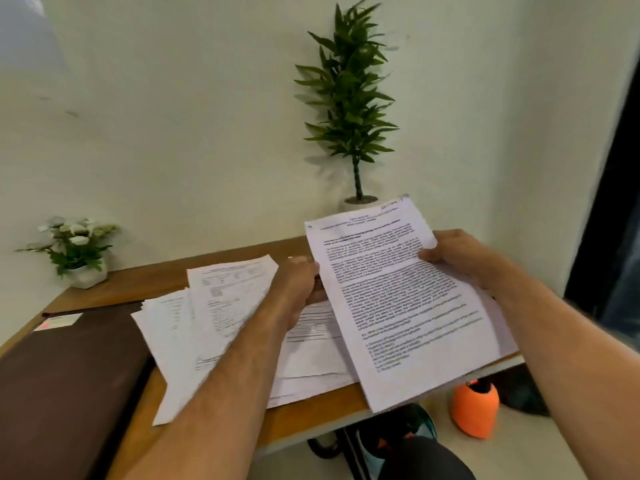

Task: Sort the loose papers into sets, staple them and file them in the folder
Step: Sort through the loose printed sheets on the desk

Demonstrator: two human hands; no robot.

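You hold a white printed sheet of paper above the wooden counter, left hand and right hand fingers gripping its side edges, tilted for reading. Loose white papers lie beneath, beside a dark brown folder.

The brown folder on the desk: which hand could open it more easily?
Probably the left hand. The brown folder lies closed on the desk's left side, beyond the left forearm, while the right hand is far across on the other side, gripping the held papers. Both hands hold those papers now.
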